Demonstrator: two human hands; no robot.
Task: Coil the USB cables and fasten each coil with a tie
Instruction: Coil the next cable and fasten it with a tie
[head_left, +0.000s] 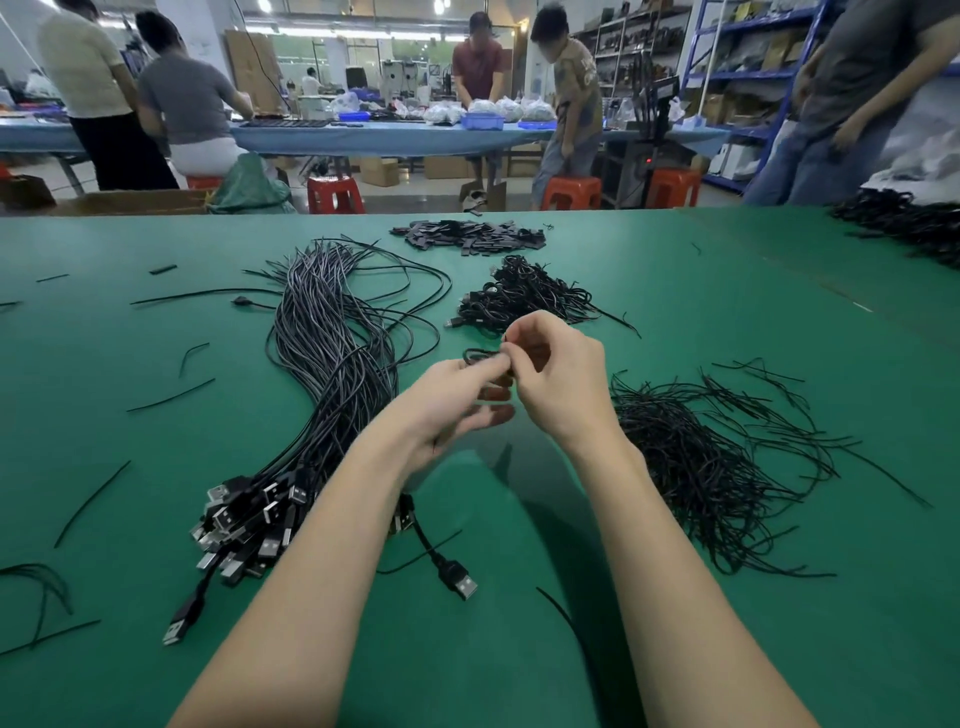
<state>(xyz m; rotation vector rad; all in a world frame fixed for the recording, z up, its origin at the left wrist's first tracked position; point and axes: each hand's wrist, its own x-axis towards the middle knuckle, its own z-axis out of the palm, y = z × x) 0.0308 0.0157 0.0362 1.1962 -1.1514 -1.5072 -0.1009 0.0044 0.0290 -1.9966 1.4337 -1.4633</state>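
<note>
Above the green table (727, 322), my left hand (457, 400) and my right hand (561, 379) meet around a small black cable coil (480, 355); both pinch it, and most of it is hidden by my fingers. A long bundle of uncoiled black USB cables (332, 353) lies to the left, its plugs (249, 525) heaped near my left forearm. A heap of black wire ties (706, 457) lies to the right. Tied coils (519, 299) are piled just beyond my hands.
A pile of small black flat pieces (467, 236) sits further back. Loose ties and single cables (452, 571) are scattered across the table. More black cables (904, 223) lie at the far right edge. Several people work at a blue table (363, 135) behind.
</note>
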